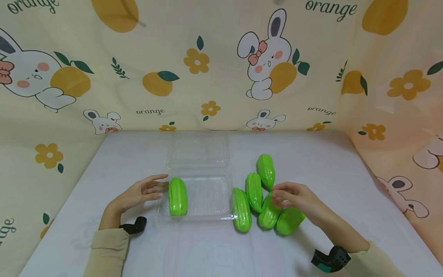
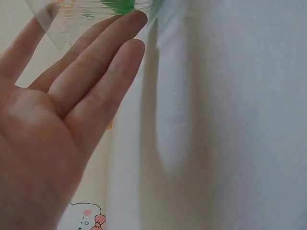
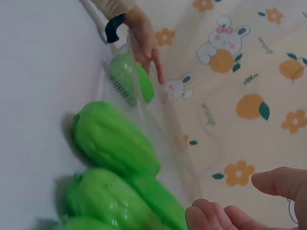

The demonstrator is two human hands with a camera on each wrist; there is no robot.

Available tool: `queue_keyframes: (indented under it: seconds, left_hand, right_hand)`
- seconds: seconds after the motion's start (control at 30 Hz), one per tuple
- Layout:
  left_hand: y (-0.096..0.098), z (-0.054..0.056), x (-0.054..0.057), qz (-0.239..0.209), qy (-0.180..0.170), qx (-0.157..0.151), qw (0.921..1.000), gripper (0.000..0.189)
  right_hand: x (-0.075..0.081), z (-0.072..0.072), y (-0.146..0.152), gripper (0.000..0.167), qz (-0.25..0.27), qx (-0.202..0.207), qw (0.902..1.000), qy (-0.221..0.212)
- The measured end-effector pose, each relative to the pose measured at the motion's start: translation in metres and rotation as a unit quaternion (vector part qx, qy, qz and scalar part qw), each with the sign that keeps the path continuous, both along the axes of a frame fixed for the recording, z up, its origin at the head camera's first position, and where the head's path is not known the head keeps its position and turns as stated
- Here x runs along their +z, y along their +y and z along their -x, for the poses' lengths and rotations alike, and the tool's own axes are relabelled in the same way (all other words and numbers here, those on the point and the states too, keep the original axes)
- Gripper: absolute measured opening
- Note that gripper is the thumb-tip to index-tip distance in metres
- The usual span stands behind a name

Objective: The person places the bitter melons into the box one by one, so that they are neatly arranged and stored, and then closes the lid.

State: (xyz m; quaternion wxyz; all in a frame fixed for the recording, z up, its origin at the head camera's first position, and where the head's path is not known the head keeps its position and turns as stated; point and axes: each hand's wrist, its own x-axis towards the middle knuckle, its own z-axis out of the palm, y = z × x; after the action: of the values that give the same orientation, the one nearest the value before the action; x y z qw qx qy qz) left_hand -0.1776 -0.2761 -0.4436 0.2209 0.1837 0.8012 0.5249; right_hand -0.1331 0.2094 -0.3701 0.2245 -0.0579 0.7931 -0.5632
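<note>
A clear plastic clamshell box (image 1: 209, 194) lies with its lid (image 1: 199, 150) folded back. Inside, along its left side, rests one green ridged gourd-like vegetable (image 1: 178, 197). My left hand (image 1: 140, 192) has its fingertips right at the box's left wall, fingers loosely extended; the left wrist view shows an empty palm (image 2: 38, 124). On the other side, my right hand (image 1: 299, 198) hovers over a group of several similar gourds (image 1: 268, 215), overlapping two of them in the head view. Its thumb (image 3: 278, 181) and fingers stand apart with nothing between them in the right wrist view.
The leftmost loose gourd (image 1: 242, 209) lies against the box's right edge, and another (image 1: 265, 171) lies farthest back. A white cloth (image 1: 131, 154) covers the table. Behind and at the sides hangs a curtain (image 1: 221, 84) printed with rabbits and oranges.
</note>
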Motion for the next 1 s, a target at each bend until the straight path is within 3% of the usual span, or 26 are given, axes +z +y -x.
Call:
queue_keyframes:
  seconds: [0.43,1.0]
  left_hand:
    - [0.000,-0.001,0.000,-0.007,-0.006,0.003,1.0000,0.066]
    - [0.001,-0.001,0.002,0.002,-0.021,0.013,0.9997,0.068]
  right_hand:
    - [-0.006,0.000,0.034,0.050,-0.023,0.032,0.9992,-0.005]
    - [-0.013,-0.008,0.067,0.035,-0.057,0.027,0.9969,-0.048]
